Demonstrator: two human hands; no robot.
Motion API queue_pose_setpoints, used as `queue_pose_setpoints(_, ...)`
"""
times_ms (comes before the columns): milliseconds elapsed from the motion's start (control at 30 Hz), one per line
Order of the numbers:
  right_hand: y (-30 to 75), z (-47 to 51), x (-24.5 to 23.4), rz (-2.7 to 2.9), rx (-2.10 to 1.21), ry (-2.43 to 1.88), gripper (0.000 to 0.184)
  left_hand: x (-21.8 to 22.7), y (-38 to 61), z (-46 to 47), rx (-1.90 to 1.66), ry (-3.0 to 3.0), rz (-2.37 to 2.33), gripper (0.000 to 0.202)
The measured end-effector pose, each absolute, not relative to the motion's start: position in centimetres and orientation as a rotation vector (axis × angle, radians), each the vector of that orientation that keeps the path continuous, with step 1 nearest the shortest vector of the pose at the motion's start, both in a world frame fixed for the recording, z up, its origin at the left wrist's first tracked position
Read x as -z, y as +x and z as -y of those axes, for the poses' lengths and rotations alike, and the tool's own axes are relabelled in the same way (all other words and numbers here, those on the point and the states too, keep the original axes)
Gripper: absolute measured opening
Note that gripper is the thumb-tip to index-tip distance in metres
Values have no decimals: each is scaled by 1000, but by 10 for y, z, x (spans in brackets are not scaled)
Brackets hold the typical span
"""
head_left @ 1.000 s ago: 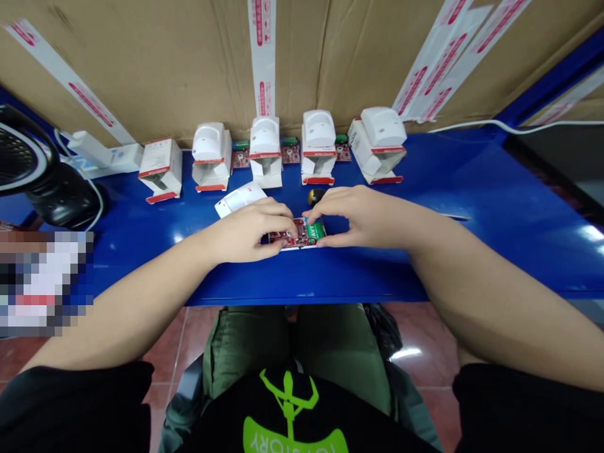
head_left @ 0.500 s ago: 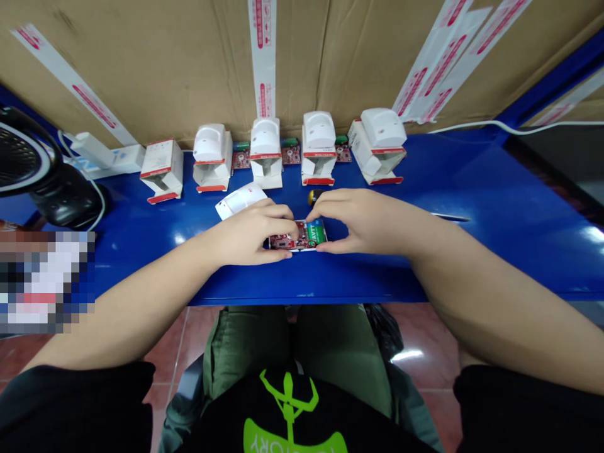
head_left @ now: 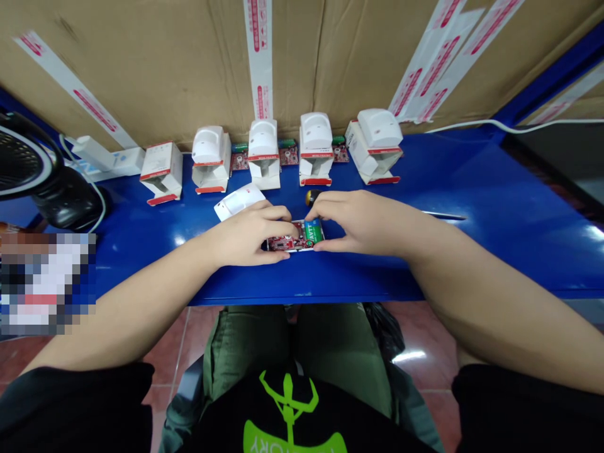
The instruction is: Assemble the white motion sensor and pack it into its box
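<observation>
My left hand [head_left: 250, 236] and my right hand [head_left: 358, 221] meet over a red circuit board [head_left: 283, 242] on the blue table. Fingers of both hands press on its edges, and the left fingertips cover part of it. A green battery [head_left: 314, 232] lies on the board's right half, between my hands. A white strip [head_left: 295, 250] shows under the board's near edge. Just beyond my left hand lies a white plastic cover [head_left: 240, 202]. A small black and yellow object [head_left: 312, 197] sits above my right fingers.
Several white detector housings [head_left: 262, 137] stand on white cartons along the back of the blue table [head_left: 141, 264], with small red boards [head_left: 289, 156] between them. A black fan [head_left: 23, 163] and a white power strip [head_left: 106, 157] are at left. Cardboard with taped seams [head_left: 165, 69] forms the back.
Both hands and the board have shifted only slightly, and the grip on the board looks unchanged.
</observation>
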State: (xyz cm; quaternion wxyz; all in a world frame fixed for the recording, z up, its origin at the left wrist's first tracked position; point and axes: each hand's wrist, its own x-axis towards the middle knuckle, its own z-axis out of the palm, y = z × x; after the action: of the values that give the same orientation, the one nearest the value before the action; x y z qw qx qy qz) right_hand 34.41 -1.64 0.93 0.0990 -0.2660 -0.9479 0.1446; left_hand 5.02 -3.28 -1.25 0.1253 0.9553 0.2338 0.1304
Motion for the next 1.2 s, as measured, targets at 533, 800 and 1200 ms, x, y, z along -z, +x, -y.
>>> queue_pose_setpoints(533,346,9,-5,2740,-577,-779,31,16,50,37,-452,2819,-699,27)
queue_pose_setpoints(800,345,7,-7,2703,-687,-768,29,17,52,34,-423,2779,-690,26)
queue_pose_setpoints(1200,339,8,-5,2467,-1122,-835,17,19,49,31,-598,2882,-598,26)
